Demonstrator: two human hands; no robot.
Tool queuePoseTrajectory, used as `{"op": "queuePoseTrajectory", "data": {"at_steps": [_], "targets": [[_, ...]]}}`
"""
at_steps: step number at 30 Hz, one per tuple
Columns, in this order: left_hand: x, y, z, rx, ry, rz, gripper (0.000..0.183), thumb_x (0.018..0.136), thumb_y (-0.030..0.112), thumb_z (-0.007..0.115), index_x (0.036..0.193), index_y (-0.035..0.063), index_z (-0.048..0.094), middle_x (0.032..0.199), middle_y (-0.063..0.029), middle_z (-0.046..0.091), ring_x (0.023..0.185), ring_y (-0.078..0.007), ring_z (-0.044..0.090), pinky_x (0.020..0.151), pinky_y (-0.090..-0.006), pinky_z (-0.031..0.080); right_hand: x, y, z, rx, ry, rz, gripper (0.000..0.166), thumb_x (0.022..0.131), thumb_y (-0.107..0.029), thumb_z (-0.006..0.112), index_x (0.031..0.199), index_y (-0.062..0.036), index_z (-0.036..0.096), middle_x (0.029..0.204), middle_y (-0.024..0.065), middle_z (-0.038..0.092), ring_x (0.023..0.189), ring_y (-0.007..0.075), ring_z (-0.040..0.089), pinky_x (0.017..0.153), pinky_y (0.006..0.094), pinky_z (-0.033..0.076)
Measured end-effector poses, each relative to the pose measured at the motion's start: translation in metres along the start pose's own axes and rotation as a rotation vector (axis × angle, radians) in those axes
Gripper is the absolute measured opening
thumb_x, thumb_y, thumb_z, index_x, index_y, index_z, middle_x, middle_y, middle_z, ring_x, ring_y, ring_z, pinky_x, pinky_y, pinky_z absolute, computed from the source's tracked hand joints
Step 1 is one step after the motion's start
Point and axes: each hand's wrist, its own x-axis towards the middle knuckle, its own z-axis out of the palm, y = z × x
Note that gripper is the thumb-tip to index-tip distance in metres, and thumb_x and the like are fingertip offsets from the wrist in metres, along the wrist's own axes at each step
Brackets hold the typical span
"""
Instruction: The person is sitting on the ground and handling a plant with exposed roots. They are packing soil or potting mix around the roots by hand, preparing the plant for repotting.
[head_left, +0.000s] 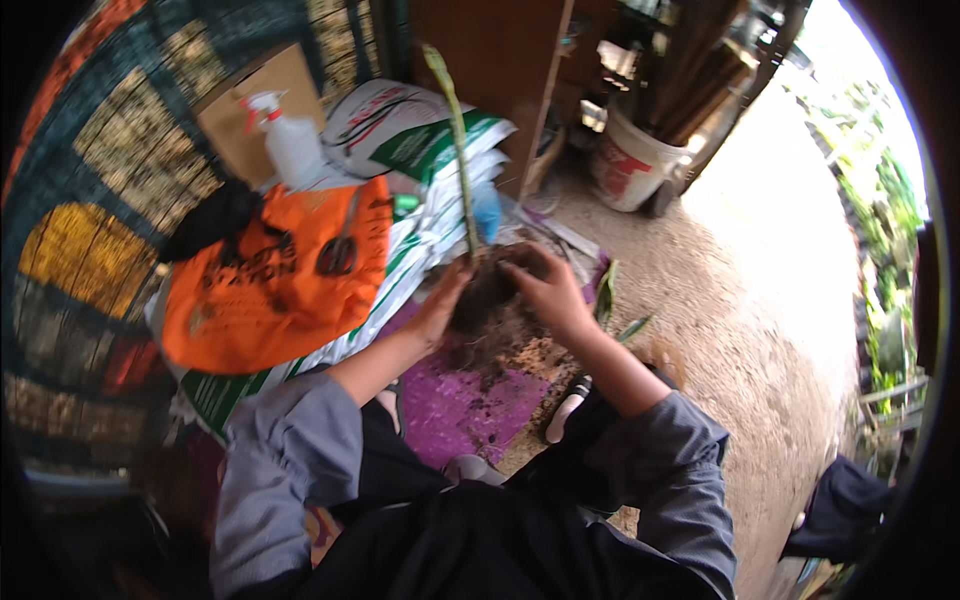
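Note:
Between my two hands is a dark root ball with soil and fine roots hanging below it. A long, narrow snake plant leaf rises from its top. My left hand holds the left side of the root ball near the leaf's base. My right hand grips the upper right side, fingers bent into the soil. Underneath lies a purple sheet strewn with loose soil. Another green leaf shows beside my right forearm. The roots are somewhat blurred.
At left, an orange bag with scissors lies on stacked plastic sacks. A spray bottle stands behind, by a cardboard box. A white bucket holding wooden pieces stands at the upper right on the rough ground.

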Motion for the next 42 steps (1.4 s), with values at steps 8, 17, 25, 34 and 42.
{"op": "queuePoseTrajectory", "data": {"at_steps": [8,17,25,34,42], "targets": [[-0.01,0.038,0.03,0.289,-0.11,0.259,0.051,0.081,0.011,0.063,0.127,0.0042,0.041,0.119,-0.0055,0.049,0.11,-0.0161,0.048,0.095,-0.0283,0.037,0.014,0.007,0.018,-0.321,0.267,-0.166,0.031,0.069,-0.012,0.074,0.087,-0.0005,0.052,0.085,0.0106,0.055,0.08,0.0198,0.056,0.074,0.0314,0.045],[-0.001,0.046,0.029,0.004,0.026,0.155,0.04,0.087,0.013,0.053,0.124,0.0051,0.043,0.116,-0.0064,0.051,0.105,-0.0154,0.052,0.089,-0.0287,0.043,0.011,-0.012,0.011,-0.851,0.307,-0.545,0.023,0.074,-0.019,0.064,0.093,-0.0078,0.061,0.091,0.0082,0.053,0.093,0.0236,0.049,0.079,0.0365,0.035],[0.01,0.049,0.025,-0.032,-0.041,0.171,0.039,0.091,0.011,0.042,0.13,0.0055,0.038,0.118,-0.0099,0.051,0.108,-0.0183,0.052,0.091,-0.0311,0.043,-0.009,-0.01,0.02,-0.926,0.221,-0.461,0.044,0.073,-0.016,0.063,0.116,-0.0074,0.054,0.1,0.0071,0.054,0.095,0.0233,0.049,0.079,0.0351,0.033],[0.002,0.061,0.053,-0.239,-0.219,0.194,0.049,0.095,0.037,0.034,0.135,0.009,0.031,0.13,-0.0082,0.041,0.121,-0.0206,0.04,0.101,-0.0347,0.033,-0.006,-0.017,0.009,-0.922,0.23,-0.568,0.049,0.077,-0.018,0.06,0.124,-0.0122,0.048,0.111,0.0085,0.051,0.107,0.0251,0.045,0.089,0.0425,0.028],[0.015,0.072,0.058,-0.329,-0.372,0.287,0.069,0.088,0.056,0.029,0.137,0.0071,0.026,0.13,-0.0156,0.041,0.117,-0.0259,0.044,0.099,-0.0395,0.035,-0.013,-0.032,0.01,-0.803,0.31,-0.659,0.046,0.07,-0.021,0.064,0.115,-0.0164,0.055,0.121,0.0098,0.046,0.115,0.028,0.039,0.092,0.0451,0.023]]}}
